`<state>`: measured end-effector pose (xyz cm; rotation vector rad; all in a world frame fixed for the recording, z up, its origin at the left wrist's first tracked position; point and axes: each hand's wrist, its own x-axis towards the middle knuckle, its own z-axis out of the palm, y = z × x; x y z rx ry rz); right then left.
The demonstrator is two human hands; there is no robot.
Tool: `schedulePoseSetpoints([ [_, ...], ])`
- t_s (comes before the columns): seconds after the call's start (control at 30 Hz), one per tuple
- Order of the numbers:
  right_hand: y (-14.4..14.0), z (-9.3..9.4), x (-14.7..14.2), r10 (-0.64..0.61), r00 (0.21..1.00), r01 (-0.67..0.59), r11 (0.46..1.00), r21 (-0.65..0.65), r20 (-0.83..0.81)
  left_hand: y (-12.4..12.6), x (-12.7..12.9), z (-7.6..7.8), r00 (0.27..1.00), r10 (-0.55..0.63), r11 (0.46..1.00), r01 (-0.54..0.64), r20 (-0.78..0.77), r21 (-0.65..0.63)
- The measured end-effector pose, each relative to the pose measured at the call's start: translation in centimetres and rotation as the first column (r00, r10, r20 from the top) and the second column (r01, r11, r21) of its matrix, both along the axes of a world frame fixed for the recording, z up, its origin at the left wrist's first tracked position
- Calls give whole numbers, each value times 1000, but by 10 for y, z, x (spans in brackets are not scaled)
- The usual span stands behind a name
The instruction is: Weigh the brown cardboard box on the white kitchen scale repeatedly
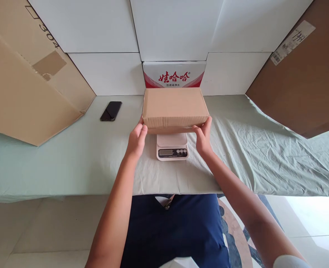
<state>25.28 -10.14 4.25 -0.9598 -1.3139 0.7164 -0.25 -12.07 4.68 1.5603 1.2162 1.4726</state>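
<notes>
Frame centre | left hand and right hand clasped cardboard box ends | box sat over kitchen scale

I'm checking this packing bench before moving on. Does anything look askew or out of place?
Mostly tidy. The green cloth is rumpled on the right, and the cardboard box, gripped by left hand and right hand, overhangs the small scale.

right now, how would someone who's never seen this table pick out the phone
Start at the table draped in pale green cloth, then look left of the brown box that both hands hold. The phone lies flat near the back wall, beside the big leaning cardboard sheet: the only small, glossy black slab there.
</notes>
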Motion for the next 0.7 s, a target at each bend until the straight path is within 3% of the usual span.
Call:
schedulePoseSetpoints([
  [0.13,52,-3,-1,12,999,-10,998,64,-32,45,1,-4,982,-47,997,56,185,-44],
  [0.3,102,-28,-9,45,992,-42,999,27,-115,83,12,-28,935,-56,998,61,351,-5],
  [0.5,106,-44,-7,49,995,-54,997,-57,-92,93,15,-55,885,-40,994,82,464,-72],
  [0.7,100,-41,-7,43,992,-58,991,-118,-122,97,16,-58,886,-92,990,132,454,-57],
])
